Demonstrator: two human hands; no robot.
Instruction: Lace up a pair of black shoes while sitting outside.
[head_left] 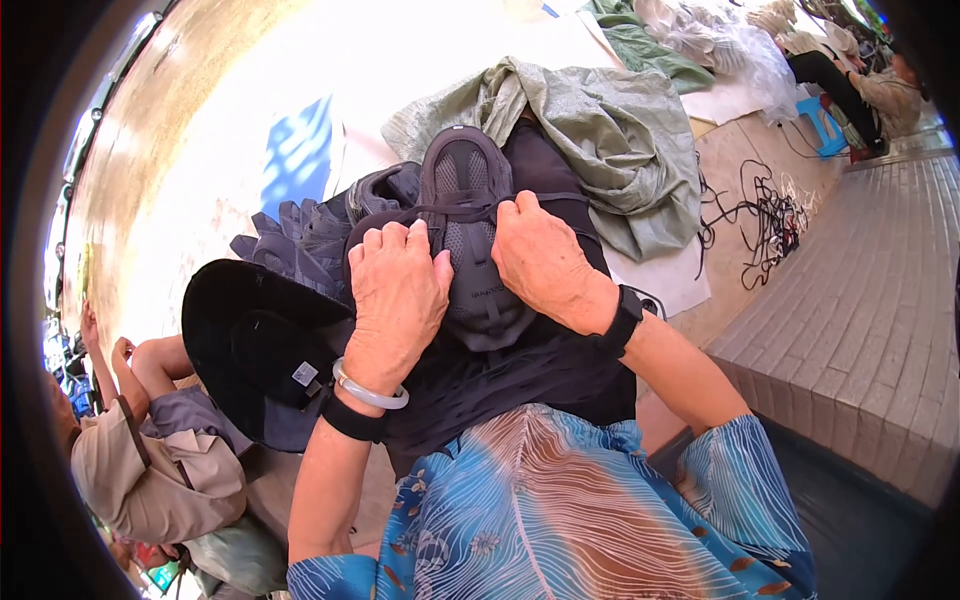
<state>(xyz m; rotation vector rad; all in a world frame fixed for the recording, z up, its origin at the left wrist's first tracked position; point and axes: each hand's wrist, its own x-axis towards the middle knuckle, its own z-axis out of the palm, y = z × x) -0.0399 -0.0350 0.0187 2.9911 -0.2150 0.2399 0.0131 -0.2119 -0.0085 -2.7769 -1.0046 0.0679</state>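
A dark grey mesh shoe upper lies lengthwise over my lap. Across its middle runs a dark shoelace. My left hand rests on the upper's left side, fingers curled closed at the lace. On the other side my right hand pinches the lace near its fingertips, and a length trails off to the right. What exactly lies under the left fingertips is hidden. More dark shoe uppers are heaped just left of my lap.
A black hat lies upturned by my left forearm. Beyond my knees is a grey-green woven sack. Tangled black laces lie on the floor beside a tiled ledge. One person sits at left, another near a blue stool.
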